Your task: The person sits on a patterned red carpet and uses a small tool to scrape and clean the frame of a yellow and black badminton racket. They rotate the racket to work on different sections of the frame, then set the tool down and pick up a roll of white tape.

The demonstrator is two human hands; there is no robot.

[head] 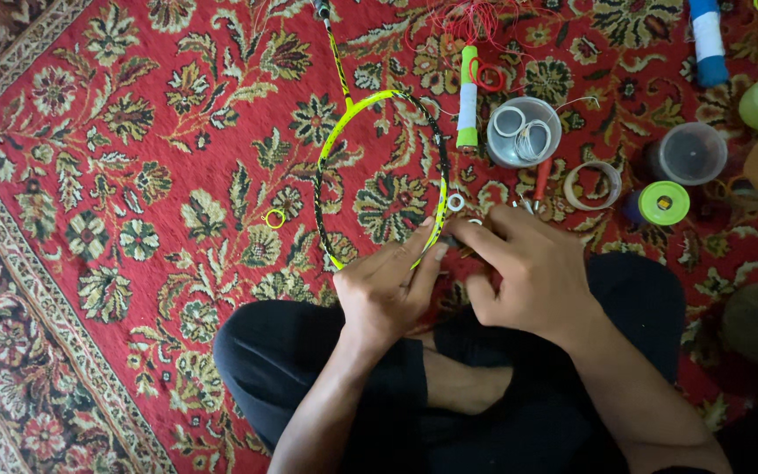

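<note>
Two hands at frame centre: left hand (385,294) grips the unstrung yellow-black racket frame (383,175) at its lower rim; right hand (528,272) pinches the same rim, contents unclear; carpet (116,219) beneath

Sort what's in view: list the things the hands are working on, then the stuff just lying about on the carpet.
In hand:
- racket frame, yellow and black, no strings visible, gripped at its rim by the left hand
- right hand at the same rim; what it pinches is hidden

Lying about:
- clear tub of coiled string
- red string tangle
- small yellow ring
- green-lidded spool
</note>
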